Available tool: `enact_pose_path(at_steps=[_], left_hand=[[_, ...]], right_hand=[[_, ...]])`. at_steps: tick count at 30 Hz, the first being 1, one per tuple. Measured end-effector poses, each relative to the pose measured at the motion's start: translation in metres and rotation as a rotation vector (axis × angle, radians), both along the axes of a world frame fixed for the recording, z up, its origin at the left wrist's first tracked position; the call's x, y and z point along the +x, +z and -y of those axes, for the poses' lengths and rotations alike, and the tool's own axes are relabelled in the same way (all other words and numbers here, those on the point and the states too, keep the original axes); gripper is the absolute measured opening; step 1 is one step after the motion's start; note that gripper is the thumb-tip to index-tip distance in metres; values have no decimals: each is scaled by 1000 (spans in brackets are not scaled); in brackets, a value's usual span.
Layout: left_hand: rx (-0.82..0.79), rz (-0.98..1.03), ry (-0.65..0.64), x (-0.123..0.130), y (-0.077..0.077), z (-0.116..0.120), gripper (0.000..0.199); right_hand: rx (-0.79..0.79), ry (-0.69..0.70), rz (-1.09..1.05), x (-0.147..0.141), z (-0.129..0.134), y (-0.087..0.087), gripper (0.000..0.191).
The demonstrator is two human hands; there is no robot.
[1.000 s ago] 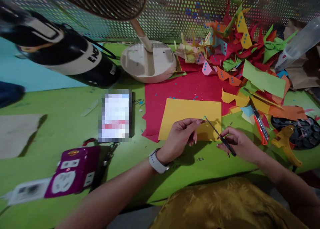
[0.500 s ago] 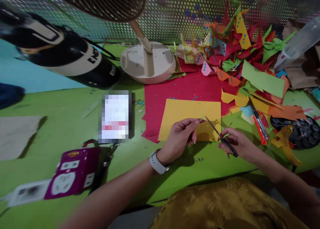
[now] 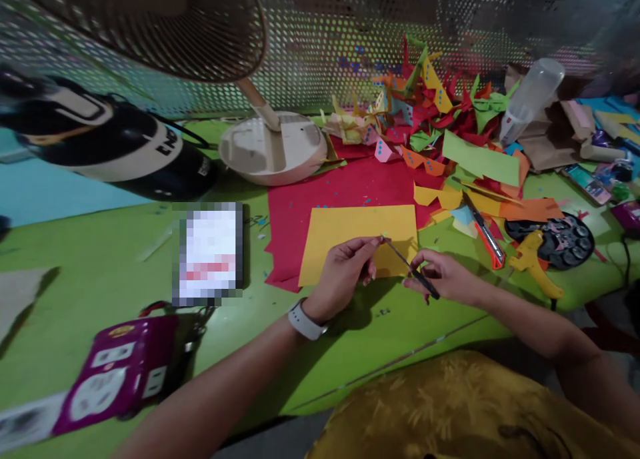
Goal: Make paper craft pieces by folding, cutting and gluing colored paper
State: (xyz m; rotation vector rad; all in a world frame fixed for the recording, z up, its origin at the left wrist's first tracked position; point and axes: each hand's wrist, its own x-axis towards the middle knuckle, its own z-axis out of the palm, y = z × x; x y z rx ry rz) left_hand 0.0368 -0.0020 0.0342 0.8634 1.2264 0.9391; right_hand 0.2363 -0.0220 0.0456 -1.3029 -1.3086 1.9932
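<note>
My left hand (image 3: 350, 265), with a white watch on its wrist, is closed in a pinch over the yellow sheet (image 3: 320, 239). Between its fingertips is a tiny greenish piece (image 3: 384, 237), too small to make out well. My right hand (image 3: 440, 275) holds dark scissors (image 3: 423, 282) by the handles, just right of the yellow sheet. The scissors' tips point up and left and reach the left fingertips; their blades look nearly closed. Under the yellow sheet lies red paper (image 3: 285, 225) with small blue specks.
Folded coloured papers (image 3: 440, 99) heap at the back right, near a clear bottle (image 3: 535, 99). A cutter (image 3: 490, 242) and yellow glue gun (image 3: 535, 265) lie right. Left are a fan base (image 3: 300, 145), black bottle (image 3: 125, 139), phone (image 3: 210, 252) and purple pouch (image 3: 120, 359).
The view has shifted, so most things sit further left and more of the right side shows. The scissors' tips have come closer to my left fingertips.
</note>
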Motion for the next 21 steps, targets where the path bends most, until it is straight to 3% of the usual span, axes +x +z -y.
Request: enact_pose_path(at_steps=[8,21], left_hand=[[70,-5,21,1,-4,1,28],[86,33,32,2,-11,0,37]], right_hand=[[82,37,14,1,-2,-3,50],[68,1,13,1,-2,-1,54]])
